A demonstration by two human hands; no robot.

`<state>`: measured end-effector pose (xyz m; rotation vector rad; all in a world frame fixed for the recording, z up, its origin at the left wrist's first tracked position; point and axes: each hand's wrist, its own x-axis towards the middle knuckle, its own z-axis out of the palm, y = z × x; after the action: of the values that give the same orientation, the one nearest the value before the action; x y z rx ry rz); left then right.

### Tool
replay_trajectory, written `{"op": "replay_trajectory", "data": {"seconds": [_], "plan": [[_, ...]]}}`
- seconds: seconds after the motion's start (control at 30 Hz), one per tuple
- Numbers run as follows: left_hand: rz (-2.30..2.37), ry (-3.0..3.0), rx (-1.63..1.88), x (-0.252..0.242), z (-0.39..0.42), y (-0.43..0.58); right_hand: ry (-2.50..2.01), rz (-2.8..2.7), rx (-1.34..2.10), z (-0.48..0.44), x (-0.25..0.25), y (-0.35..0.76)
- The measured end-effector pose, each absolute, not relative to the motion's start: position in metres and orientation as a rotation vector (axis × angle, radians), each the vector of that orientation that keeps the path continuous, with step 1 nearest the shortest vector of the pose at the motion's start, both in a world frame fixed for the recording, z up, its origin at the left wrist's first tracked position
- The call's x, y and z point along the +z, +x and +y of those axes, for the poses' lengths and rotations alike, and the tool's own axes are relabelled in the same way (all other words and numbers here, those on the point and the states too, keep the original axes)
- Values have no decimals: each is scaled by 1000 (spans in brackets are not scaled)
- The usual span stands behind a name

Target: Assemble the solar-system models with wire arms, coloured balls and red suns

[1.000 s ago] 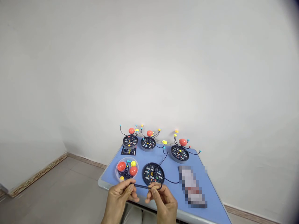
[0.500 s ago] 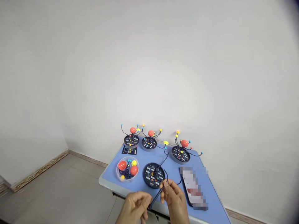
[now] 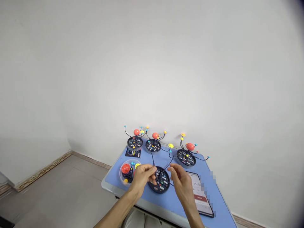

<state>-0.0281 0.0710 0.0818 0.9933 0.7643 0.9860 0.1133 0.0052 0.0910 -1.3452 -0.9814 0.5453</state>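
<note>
My left hand (image 3: pixel 143 176) is closed in a pinch on a thin black curved rod (image 3: pixel 152 159), which stands upright over a round black base (image 3: pixel 159 191) printed with small coloured pictures. The rod's lower end is close to the base's centre post; whether it is seated there I cannot tell. My right hand (image 3: pixel 180 179) is just right of the base, fingers bent and apart, with nothing visible in them. Close to its fingertips a second black rod (image 3: pixel 169 163) slants up from the base. A further rod comes out low on the right, partly behind my right hand.
A clear round tub (image 3: pixel 120 175) of red, yellow and blue parts stands at left, partly behind my left hand. Along the wall are three planet models (image 3: pixel 135 144), (image 3: pixel 153 146), (image 3: pixel 186 158) with red balls. A phone (image 3: pixel 201 202) lies at right on the blue table (image 3: pixel 166 204).
The rod both hands held near the table's front edge is now upright over the base in my left hand. My right hand has let go and moved up and right.
</note>
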Motion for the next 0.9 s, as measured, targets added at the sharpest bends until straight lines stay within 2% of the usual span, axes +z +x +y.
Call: {"op": "replay_trajectory", "data": {"seconds": [0.1,0.3,0.9], "plan": [[791,916,1072,79,89,-15,-1460,-1075,279,0,74,114],[785,877,1087,70,104,9,-1538,-1246,150,10,44,101],[880,868,1112,43,116,21,-1564,-1280,122,34,30,104]]}}
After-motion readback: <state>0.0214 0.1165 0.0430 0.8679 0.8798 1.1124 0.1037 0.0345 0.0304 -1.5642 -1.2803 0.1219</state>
